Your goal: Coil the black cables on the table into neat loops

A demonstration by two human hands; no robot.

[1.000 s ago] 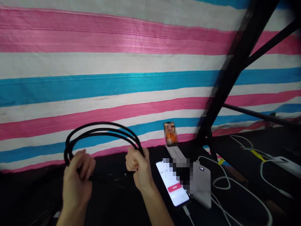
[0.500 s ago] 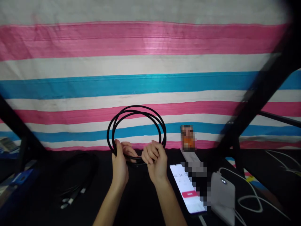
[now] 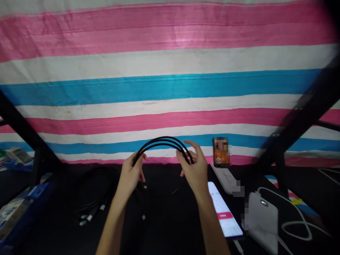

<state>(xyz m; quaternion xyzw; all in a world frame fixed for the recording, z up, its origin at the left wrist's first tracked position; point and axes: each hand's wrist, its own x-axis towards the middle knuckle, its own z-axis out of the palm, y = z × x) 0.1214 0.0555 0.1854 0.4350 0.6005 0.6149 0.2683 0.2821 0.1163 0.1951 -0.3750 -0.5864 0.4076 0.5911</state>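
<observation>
A coiled black cable (image 3: 164, 139) arches between my two hands over the black table. My left hand (image 3: 133, 170) grips the left side of the loops, its fingers partly behind them. On the right side, my right hand (image 3: 193, 163) has the loops between thumb and fingers, with the index finger raised. The lower part of the coil is hard to make out against the dark surface. Small pale connector ends (image 3: 143, 217) show below my left hand.
Another black cable coil with connectors (image 3: 90, 214) lies at left, beyond it a blue package (image 3: 29, 209). To the right are a lit phone (image 3: 225, 216), a blurred-out device (image 3: 221, 152) and a pale power bank (image 3: 262, 219) with white cable. Dark frame bars slant at both sides.
My hands have moved apart and now hold the coil by its two sides. My right hand has loosened its fist. The coil's top sits lower, and the view has shifted slightly.
</observation>
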